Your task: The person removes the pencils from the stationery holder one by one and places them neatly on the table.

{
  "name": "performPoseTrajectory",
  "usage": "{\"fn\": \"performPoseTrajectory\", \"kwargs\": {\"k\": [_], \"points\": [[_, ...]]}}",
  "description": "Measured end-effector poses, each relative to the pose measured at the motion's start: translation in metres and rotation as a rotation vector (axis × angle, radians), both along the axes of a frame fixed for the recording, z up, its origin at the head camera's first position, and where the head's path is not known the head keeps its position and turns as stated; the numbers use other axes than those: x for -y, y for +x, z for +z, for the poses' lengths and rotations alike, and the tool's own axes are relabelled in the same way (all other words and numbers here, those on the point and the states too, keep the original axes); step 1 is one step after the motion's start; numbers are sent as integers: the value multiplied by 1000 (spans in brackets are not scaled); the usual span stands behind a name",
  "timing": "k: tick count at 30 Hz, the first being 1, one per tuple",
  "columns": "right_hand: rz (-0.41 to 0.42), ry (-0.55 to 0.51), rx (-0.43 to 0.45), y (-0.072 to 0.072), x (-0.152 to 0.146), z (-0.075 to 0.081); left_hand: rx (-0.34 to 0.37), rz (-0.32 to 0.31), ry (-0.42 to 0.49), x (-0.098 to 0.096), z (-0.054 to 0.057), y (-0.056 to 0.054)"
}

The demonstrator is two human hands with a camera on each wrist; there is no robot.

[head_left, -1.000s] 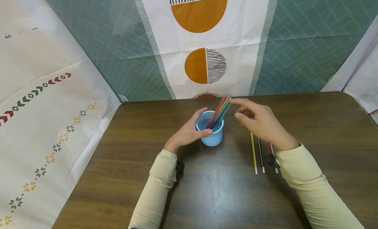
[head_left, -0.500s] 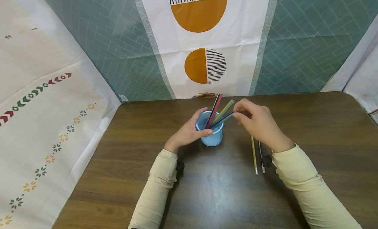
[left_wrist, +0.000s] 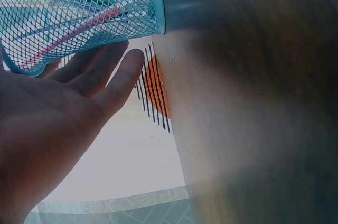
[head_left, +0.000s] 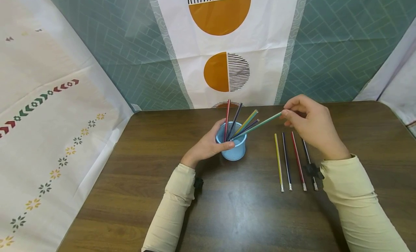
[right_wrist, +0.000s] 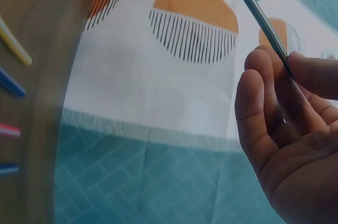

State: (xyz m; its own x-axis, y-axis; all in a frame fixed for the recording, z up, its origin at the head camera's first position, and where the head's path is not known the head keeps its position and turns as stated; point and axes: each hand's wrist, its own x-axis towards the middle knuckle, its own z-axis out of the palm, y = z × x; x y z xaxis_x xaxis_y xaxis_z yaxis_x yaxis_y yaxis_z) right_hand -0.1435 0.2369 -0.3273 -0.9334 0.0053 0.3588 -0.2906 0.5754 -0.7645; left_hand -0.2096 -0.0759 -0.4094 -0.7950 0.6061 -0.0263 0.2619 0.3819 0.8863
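Observation:
My left hand grips a light-blue mesh pencil cup, thumb along the near rim and fingers behind it. In the left wrist view the cup shows pencils through its mesh. A green pencil slants out of the cup to the right. My right hand pinches its upper end between thumb and forefinger; the right wrist view shows the same pinch on the pencil. Also leaning in the cup are a red pencil, a dark pencil, a yellow-green pencil and another dark one.
Right of the cup, a yellow pencil, a dark blue pencil, a red pencil and a dark pencil lie side by side on the brown table. A patterned cloth hangs behind the table's far edge.
The bundled pencils have fanned apart in the cup. My right hand has moved right, drawing the green pencil's end away from the others. My left hand and the cup stay put.

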Motion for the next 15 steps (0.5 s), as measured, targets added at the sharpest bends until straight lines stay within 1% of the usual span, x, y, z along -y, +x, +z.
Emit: {"fn": "performPoseTrajectory", "kwargs": {"k": [4, 8, 11, 15], "points": [[-32, -104, -3, -1, -12, 1, 2, 2, -4, 0, 0, 0], [-18, -251, -59, -3, -23, 2, -1, -2, -2, 0, 0, -1], [50, -449, -104, -4, -29, 2, -3, -4, -1, 0, 0, -1], [155, -696, -137, -4, -34, 0, 3, -8, 1, 0, 0, -1]]}}
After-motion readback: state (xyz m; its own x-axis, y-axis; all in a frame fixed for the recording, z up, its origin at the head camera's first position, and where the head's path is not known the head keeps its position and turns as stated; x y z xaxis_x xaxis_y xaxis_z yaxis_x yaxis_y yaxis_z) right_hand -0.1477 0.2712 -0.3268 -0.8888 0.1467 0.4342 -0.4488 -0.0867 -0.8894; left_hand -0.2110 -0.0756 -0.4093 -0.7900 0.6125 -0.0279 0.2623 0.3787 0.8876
